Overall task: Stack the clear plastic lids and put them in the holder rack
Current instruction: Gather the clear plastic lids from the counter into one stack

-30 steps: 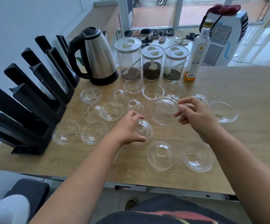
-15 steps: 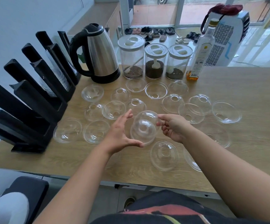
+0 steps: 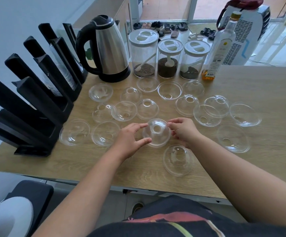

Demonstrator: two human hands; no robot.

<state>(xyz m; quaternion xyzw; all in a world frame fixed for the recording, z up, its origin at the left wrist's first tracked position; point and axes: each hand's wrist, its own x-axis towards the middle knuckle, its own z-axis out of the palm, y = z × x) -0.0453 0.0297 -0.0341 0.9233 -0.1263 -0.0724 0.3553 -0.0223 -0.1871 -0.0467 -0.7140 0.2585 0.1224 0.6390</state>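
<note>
grip: both hands, left hand [image 3: 130, 140] & right hand [image 3: 184, 131], pinch the domed lid [image 3: 156, 133] by its rim
tip: we keep it level w/ hole up so the next 1 nests

One head-worn wide-angle view looked forward and down at the wooden surface [image 3: 258, 86] — close above both forearms, facing the glass doors [image 3: 164, 7] beyond.

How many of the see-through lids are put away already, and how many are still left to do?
Only just started. Both the left hand and right hand hold a small stack of dome lids above the table. The black holder rack already has some clear stacks in its back slots. About seventeen loose lids, like the one nearest the table's front edge, still need stacking and racking.
</note>
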